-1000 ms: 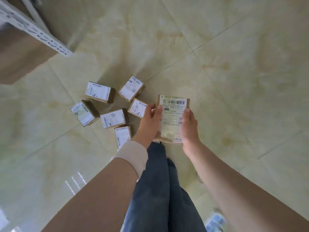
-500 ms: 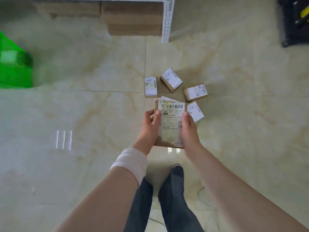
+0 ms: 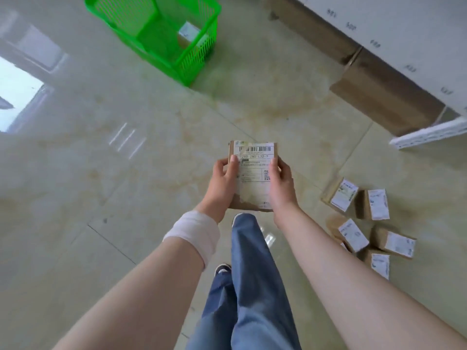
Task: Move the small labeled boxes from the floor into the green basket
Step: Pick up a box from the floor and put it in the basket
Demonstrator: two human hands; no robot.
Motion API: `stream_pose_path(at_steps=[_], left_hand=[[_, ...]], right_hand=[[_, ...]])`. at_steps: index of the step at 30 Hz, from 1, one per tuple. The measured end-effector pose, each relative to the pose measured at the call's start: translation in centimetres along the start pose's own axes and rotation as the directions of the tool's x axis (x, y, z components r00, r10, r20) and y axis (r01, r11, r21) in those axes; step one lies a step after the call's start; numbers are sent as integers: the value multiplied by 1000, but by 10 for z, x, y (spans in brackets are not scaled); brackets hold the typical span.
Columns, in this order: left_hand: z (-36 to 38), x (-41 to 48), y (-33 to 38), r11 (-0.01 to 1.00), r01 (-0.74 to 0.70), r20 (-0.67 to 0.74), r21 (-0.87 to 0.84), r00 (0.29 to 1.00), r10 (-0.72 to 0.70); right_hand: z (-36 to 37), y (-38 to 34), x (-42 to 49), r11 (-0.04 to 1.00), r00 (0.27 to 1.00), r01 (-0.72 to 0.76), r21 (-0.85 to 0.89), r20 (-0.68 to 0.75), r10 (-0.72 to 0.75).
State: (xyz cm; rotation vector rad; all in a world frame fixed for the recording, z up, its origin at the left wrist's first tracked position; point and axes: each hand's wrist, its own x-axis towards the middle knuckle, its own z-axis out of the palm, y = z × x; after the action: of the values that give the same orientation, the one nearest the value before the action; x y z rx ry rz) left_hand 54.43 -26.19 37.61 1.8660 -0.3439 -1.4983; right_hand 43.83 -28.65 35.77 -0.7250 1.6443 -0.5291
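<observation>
A brown cardboard box with a white barcode label (image 3: 254, 170) is held in front of me at mid-frame. My left hand (image 3: 221, 188) grips its left side and my right hand (image 3: 281, 185) grips its right side. The green basket (image 3: 194, 61) stands on the floor at the upper left, well beyond the held box, with one labeled box (image 3: 188, 34) inside it. Several small labeled boxes (image 3: 353, 231) lie in a cluster on the floor to the right of my right forearm.
Large brown cartons (image 3: 384, 97) sit under a white shelf (image 3: 409, 41) along the upper right. A white perforated rail (image 3: 429, 133) juts out at the right. My legs in blue jeans (image 3: 252, 286) are below the hands. Glossy tile floor (image 3: 126, 173) lies between me and the basket.
The view has swung left: the basket moved from the far left edge to the upper left, and the floor boxes shifted from ahead of my hands to my right. Both hands keep the box.
</observation>
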Motion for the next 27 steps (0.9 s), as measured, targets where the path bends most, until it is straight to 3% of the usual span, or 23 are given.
stream_pose_path(at_steps=[10,18,27], left_hand=[[-153,125,130,980,-32,-123,-198,992,8],[-266,268,216,984,-74,-86,-161,994,61],[-305,412,314,993,-56,21,-103,998,58]], right_hand=[[206,-137,66,995,989,58,-83,139,-46],[371,-216,146,998,994,48,-40,99,-44],[464,-299,261,999,1000,10,40,27,-11]])
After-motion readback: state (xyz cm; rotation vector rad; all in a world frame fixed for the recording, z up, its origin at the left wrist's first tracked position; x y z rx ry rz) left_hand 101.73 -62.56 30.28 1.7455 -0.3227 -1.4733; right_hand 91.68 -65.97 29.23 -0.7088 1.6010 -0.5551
